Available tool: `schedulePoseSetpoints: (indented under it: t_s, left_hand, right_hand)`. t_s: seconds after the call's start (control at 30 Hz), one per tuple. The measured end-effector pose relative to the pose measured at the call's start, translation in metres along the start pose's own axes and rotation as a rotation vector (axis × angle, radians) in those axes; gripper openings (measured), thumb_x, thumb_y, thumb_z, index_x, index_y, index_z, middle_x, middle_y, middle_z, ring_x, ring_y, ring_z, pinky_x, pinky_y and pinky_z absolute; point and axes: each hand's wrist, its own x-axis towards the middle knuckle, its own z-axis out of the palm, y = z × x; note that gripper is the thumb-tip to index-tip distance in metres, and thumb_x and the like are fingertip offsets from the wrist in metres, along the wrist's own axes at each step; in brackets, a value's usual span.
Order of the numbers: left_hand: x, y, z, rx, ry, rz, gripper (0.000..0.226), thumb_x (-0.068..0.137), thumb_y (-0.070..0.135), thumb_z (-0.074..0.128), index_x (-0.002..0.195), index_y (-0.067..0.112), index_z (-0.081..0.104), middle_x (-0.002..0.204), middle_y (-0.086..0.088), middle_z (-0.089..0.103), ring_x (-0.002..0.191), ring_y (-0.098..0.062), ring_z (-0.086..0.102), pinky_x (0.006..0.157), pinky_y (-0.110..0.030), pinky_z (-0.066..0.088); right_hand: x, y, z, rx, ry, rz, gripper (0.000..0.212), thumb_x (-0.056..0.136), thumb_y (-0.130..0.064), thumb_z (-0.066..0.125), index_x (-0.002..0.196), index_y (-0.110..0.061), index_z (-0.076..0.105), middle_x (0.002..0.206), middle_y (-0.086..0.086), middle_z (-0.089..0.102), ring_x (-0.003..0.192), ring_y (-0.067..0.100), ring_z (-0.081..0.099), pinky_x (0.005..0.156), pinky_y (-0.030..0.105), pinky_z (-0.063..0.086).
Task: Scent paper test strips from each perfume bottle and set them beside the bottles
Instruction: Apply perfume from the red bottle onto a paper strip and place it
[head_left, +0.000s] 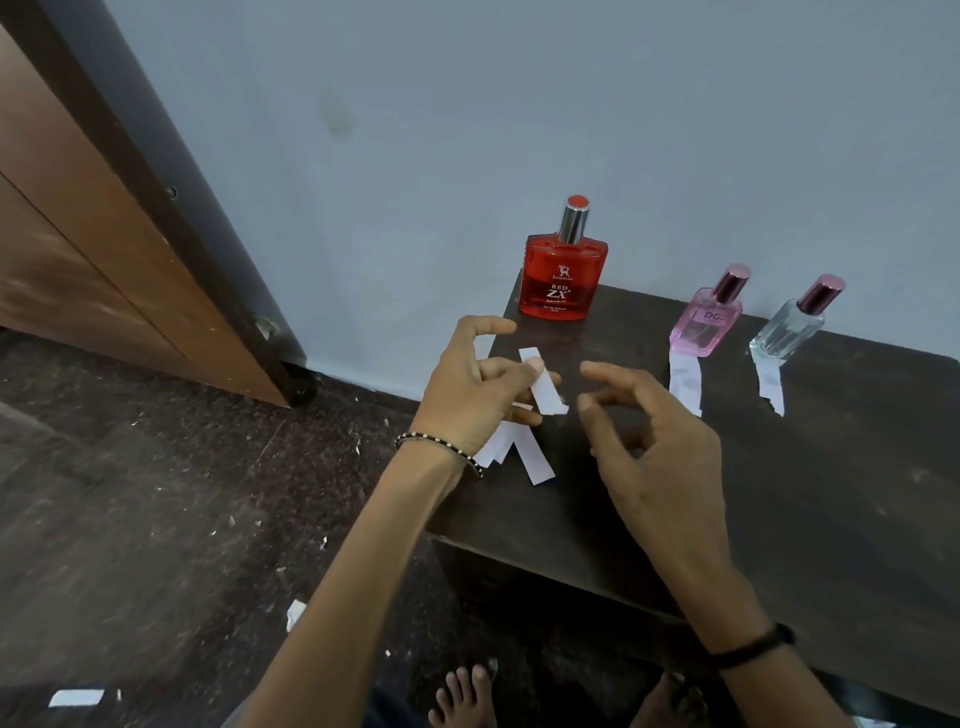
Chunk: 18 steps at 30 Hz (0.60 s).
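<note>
My left hand (475, 387) pinches a white paper strip (545, 389) above the left end of the dark table (779, 493). My right hand (660, 457) hovers just right of it, fingers loosely curled, holding nothing. A red perfume bottle (562, 275) stands capped at the table's back left corner. A pink bottle (707, 318) and a clear bottle (792, 328) stand to the right, each with a strip lying before it, the pink bottle's strip (685, 382) and the clear bottle's strip (771, 387). Spare strips (524, 452) lie under my left wrist.
A grey wall (467, 130) backs the table. A brown door (104, 234) stands at the left. Paper scraps (78, 697) litter the dark floor. My bare feet (467, 696) show below the table's front edge.
</note>
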Motion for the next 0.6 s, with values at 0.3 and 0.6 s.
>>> schedulePoseSetpoints:
  t_s: [0.3, 0.6]
  left_hand:
    - [0.006, -0.005, -0.002, 0.210, 0.211, 0.143, 0.009, 0.098, 0.016, 0.063, 0.102, 0.013, 0.070, 0.076, -0.005, 0.071, 0.053, -0.011, 0.068, 0.055, -0.014, 0.055]
    - [0.008, -0.005, 0.001, 0.220, 0.240, 0.120, 0.016, 0.098, 0.015, 0.060, 0.107, 0.017, 0.074, 0.089, 0.003, 0.074, 0.065, -0.013, 0.074, 0.073, -0.029, 0.063]
  right_hand:
    - [0.053, -0.006, 0.026, -0.012, -0.011, 0.214, 0.063, 0.093, -0.037, 0.074, 0.145, -0.017, 0.045, 0.143, -0.001, 0.058, 0.122, 0.011, 0.061, 0.098, 0.022, 0.051]
    - [0.126, 0.015, 0.051, 0.087, -0.075, 0.283, 0.075, 0.080, -0.030, 0.087, 0.140, -0.018, 0.045, 0.138, 0.001, 0.061, 0.126, 0.019, 0.059, 0.111, 0.043, 0.047]
